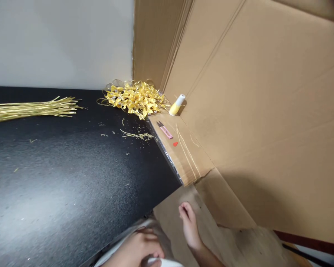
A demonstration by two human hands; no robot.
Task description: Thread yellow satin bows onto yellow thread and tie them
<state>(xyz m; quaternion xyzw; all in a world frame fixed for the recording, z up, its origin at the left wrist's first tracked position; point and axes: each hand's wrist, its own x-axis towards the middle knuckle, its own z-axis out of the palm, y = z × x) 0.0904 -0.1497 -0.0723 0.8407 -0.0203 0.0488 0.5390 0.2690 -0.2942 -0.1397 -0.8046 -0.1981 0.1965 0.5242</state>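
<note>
Low in the head view, my left hand [145, 244] is closed with curled fingers, right beside white material [167, 262] at the bottom edge. Whether it grips that material or something small is hidden. My right hand [188, 219] is held just past the table's near corner, thumb and fingers pinched together; anything between them is too small to make out. Closest to it on the cardboard strip are loose pale threads [187, 154]. Beyond lie a small red piece [175, 144], pink-handled thread snips [166, 131] and a leaning cone of yellow thread [177, 105].
A pile of yellow ribbon flowers [137, 97] sits in the far corner of the black table [72, 167]. Gold wire stems [36, 109] lie bundled at the left. Short clippings [137, 135] are scattered near the pile. A tall cardboard wall [267, 100] bounds the right side.
</note>
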